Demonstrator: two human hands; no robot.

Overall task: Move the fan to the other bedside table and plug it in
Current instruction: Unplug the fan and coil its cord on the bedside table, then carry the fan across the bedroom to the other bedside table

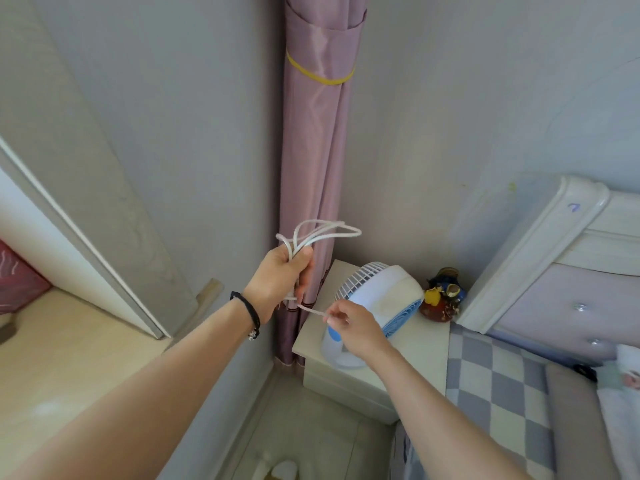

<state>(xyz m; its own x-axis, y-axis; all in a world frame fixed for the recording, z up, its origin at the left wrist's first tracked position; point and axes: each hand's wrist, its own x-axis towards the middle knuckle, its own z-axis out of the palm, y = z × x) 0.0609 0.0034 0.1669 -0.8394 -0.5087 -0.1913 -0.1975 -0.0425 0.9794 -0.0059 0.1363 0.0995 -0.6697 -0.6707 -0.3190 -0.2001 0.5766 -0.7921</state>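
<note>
Fan (381, 299): small white and blue desk model, grille white, base white with a blue patch. Stands on the pale bench (415, 344) in the room corner, near the bench's middle, head tilted up and back toward the wall.

Cord (322, 233): white, gathered in several loops. Loops rise above the left hand (280, 275), up and left of the fan; one strand runs down from that hand to the right hand (353, 327).

Left hand: grip closed around the bundled cord loops, held in the air in front of the curtain, apart from the fan. A dark bracelet (249, 313) sits on the wrist.

Right hand: grip pinched on the single cord strand with fingertips, directly in front of the fan's base and partly covering it.

Curtain (318, 168): pink-mauve, gathered in the wall corner left of the fan, bound by a yellow band (322, 76).

Figurine (443, 296): dark red, blue and yellow, on the bench just right of the fan.

Headboard (540, 258): white, padded, right of the figurine.

Bed cover (502, 393): grey-and-white check, below and right of the fan, edge against the bench.
</note>
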